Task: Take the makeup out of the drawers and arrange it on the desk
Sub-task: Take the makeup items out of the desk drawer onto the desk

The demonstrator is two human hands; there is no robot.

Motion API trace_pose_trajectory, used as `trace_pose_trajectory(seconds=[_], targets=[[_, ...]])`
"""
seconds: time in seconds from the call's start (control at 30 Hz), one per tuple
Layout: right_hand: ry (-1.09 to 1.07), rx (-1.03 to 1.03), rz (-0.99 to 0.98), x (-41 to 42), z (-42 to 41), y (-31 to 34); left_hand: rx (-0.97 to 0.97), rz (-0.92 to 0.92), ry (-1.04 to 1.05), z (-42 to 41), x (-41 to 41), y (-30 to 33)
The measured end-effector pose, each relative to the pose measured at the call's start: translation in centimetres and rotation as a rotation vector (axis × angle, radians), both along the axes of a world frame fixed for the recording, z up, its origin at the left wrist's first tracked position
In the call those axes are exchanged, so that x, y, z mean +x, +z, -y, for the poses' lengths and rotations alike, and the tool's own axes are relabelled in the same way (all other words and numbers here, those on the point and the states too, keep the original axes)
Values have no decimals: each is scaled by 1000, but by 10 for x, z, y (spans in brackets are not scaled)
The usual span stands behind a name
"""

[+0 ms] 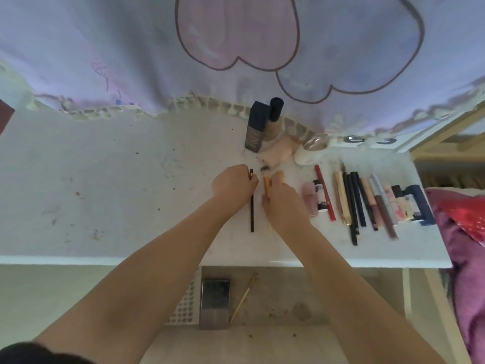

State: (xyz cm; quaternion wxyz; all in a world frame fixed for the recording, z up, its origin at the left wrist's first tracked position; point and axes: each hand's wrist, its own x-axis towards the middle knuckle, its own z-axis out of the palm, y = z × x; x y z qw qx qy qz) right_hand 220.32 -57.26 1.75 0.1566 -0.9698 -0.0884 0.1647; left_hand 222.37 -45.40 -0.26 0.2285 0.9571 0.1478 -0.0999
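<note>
Scuffed white desk, slim dark brush in left hand

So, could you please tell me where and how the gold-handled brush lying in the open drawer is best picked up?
Pinch the gold-handled brush at mid-handle, coming straight down from above. It lies flat and slanted on the drawer floor, its lower end close to the dark compact, so the upper half of the handle, away from the compact, leaves the grip more room.

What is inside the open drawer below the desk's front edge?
Inside the open drawer lie a rectangular compact and a thin gold-handled brush. The forearms cover parts of the drawer, so other contents cannot be ruled out.
</note>
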Motion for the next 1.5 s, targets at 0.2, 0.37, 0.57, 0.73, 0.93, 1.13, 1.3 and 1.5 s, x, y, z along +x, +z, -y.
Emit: trace_pose_trajectory(seconds=[0.2, 0.37, 0.57, 0.73, 0.93, 1.13, 1.3, 1.5], targets=[[-69, 41, 63, -20, 5, 25, 38, -34, -142, -7, 1, 6], [52, 138, -284, -116, 23, 2, -328, 209, -378, -24, -123, 3], [-174, 32, -552, -158, 24, -97, -22, 31, -519, -31, -220, -91], [-311, 33, -360, -160, 8, -141, 255, -139, -547, -20, -207, -130], [-498, 228, -323, -176, 13, -148, 288, -205, -508, -9, -209, -123], [-264, 376, -236, -195, 25, -87, -136, -304, -576, -28, -232, -64], [-150, 458, -109, -172, 31, -12, -387, -40, -438, -59, -211, 16], [-172, 509, 30, -69, -13, 20, -763, 204, 120, -106, -109, 54]])
